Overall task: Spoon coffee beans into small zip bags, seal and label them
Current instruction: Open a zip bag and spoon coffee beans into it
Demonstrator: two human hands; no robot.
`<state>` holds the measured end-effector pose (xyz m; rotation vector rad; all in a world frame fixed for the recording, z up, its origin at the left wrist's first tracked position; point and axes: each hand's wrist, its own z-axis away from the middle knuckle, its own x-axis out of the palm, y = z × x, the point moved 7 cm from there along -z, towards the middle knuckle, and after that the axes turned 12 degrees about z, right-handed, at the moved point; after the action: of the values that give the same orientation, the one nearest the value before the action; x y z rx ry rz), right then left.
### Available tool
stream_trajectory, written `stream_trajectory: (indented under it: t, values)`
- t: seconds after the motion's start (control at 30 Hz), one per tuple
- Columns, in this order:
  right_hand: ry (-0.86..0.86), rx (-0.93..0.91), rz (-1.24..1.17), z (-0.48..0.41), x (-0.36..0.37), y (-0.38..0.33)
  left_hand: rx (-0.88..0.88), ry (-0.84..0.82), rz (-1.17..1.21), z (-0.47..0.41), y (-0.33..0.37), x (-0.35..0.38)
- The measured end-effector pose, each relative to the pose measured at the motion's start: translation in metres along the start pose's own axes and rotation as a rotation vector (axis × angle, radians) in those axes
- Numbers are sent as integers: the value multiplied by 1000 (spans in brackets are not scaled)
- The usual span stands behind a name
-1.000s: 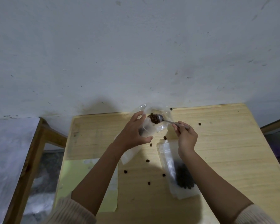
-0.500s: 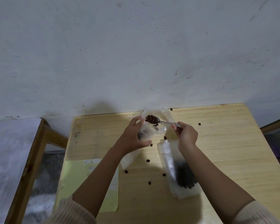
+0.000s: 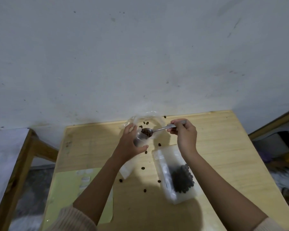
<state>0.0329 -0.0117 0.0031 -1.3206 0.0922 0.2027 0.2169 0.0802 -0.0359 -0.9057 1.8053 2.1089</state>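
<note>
One zip bag (image 3: 177, 177) lies filled on the table (image 3: 232, 155); a second bag (image 3: 139, 139) is being filled, and sealing and labelling are judged outstanding. The second bag is gripped in the curled left hand (image 3: 129, 145) near the table's far edge, while a bean-laden spoon (image 3: 158, 130) is pinched by the right hand (image 3: 184, 136) over its mouth.

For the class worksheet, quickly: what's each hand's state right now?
Left hand: curled round the clear zip bag, holding it.
Right hand: pinching the spoon, loaded with coffee beans.
</note>
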Motion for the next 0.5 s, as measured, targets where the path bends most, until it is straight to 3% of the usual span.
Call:
stream_trajectory:
  t: [0.17,0.33,0.5]
  values:
    - [-164,-204,84,8,15,-10,-21,13,40,1,-1,-1]
    - [86,-164,-74,-6,-16,3,-77,21,111,5,-10,-4]
    - [3,-173,115,-14,-5,30,-99,-12,142,5,-12,-5]
